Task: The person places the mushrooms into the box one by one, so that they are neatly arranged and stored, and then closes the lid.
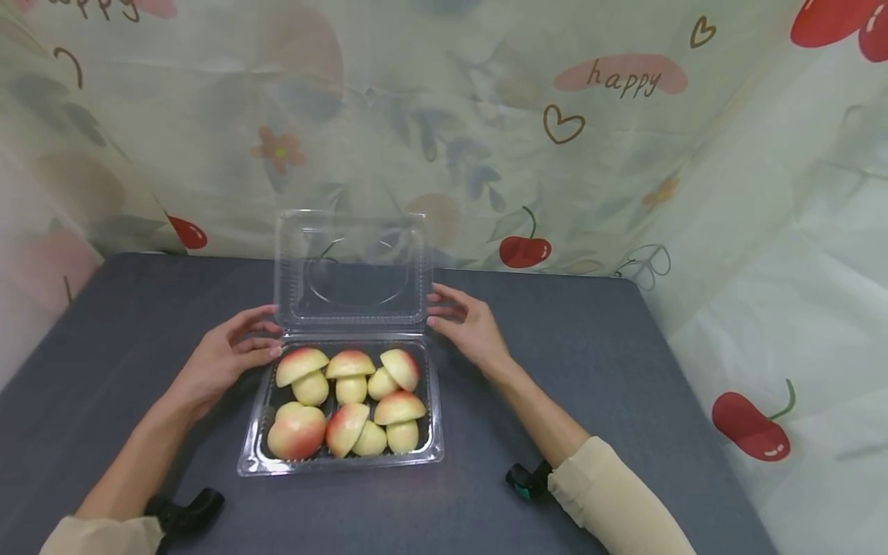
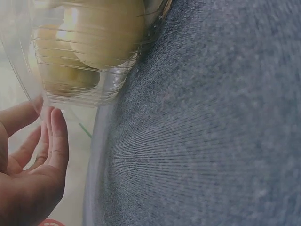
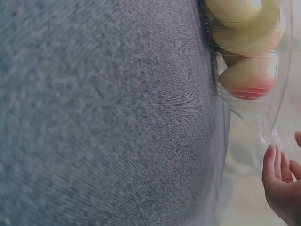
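A clear plastic clamshell box [image 1: 340, 466] lies on the table with its lid [image 1: 350, 308] raised at the back. Inside sit several pale yellow mushroom-shaped pieces [image 1: 350, 366] with red-tinged caps, in two rows. At the box's back left corner, my left hand [image 1: 225, 358] touches the edge with extended, slightly bent fingers; its fingertips meet the clear rim in the left wrist view. On the other side, the fingertips of my right hand [image 1: 472, 327] are at the lid's lower right edge. Whether they press on it, I cannot tell.
A dark grey cloth covers the table [image 1: 555, 347]. Behind it hangs a pale curtain [image 1: 430, 100] printed with cherries, hearts and flowers, and more of it runs down the right side. Black wrist straps [image 1: 186, 512] sit at both sleeves.
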Demonstrator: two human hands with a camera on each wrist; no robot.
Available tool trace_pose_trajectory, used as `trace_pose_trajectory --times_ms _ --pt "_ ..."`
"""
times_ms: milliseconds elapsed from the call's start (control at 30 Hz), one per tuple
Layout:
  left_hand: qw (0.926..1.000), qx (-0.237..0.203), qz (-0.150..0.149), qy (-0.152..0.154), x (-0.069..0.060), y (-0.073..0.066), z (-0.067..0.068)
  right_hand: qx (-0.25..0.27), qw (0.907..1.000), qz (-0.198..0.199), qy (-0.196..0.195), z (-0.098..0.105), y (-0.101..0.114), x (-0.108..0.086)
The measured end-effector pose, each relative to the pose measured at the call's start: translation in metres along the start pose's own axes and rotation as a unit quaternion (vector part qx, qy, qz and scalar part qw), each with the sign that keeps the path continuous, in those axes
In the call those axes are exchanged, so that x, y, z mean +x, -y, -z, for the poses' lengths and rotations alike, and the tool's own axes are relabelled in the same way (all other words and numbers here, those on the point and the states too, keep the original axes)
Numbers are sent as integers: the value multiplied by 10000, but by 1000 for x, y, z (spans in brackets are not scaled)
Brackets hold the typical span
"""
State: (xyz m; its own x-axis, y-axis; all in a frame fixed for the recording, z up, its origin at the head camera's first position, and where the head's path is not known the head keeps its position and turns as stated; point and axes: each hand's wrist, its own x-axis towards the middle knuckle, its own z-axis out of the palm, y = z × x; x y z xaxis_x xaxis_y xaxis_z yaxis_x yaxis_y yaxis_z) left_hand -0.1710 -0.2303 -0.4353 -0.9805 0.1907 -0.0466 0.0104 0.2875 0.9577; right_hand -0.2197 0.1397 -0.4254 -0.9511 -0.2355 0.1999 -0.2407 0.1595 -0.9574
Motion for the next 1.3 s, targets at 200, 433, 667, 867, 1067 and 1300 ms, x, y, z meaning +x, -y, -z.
trace_pose_trajectory --times_ms 200,433,667,867,1067,1300 --pt "10000 -27 -5 -63 -1 2 0 96 9999 107 43 1 4 0" --pt "9999 -21 -25 -99 -3 5 1 285 9993 197 150 1 6 -1" --pt "9992 -308 -252 -100 -8 10 0 524 9979 318 202 1 9 -6" --pt "9982 -390 -438 -156 -8 10 -4 743 9961 424 235 5 11 -13" --pt "9974 -467 -504 -219 -8 8 -6 754 9952 535 318 6 14 -16" --pt "9972 -391 -589 -251 -6 8 -5 798 9947 571 319 7 16 -20"
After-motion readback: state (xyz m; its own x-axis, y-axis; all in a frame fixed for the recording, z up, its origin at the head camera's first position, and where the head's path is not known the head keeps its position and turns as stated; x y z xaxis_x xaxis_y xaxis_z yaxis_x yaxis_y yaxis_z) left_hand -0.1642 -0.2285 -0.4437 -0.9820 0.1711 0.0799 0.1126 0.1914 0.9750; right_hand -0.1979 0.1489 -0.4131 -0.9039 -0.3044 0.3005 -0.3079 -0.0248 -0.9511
